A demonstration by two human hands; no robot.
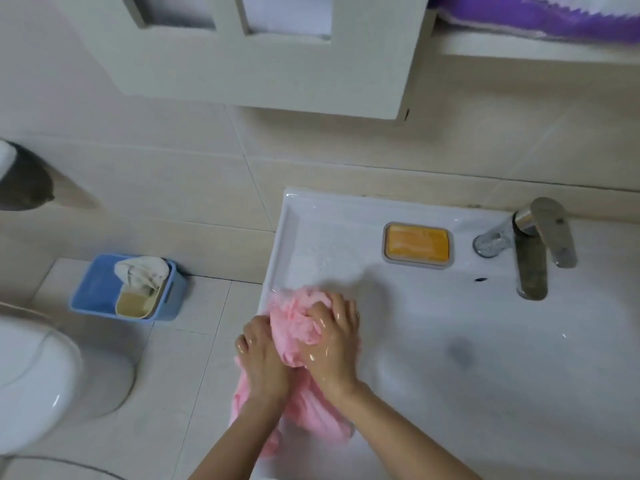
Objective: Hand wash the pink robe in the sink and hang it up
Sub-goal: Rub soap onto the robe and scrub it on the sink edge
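Note:
The pink robe (294, 323) is a wet bunched mass lying over the left rim of the white sink (433, 341), part of it hanging down outside the edge. My left hand (265, 358) grips the bunched cloth from the left, fingers curled round it. My right hand (332, 337) grips the same bunch from the right, wet and glossy, knuckles up. Both hands sit close together on the cloth. An orange soap bar (417, 242) lies in a grey dish on the sink's back ledge. The chrome faucet (530, 247) stands at the right, with no water visible from it.
A blue plastic basket (100, 289) with a rag and a beige container sits on the tiled floor left of the sink. The white toilet (31, 375) is at the far left. A wall cabinet (277, 64) hangs above, with a purple towel (540, 15) on a shelf at top right.

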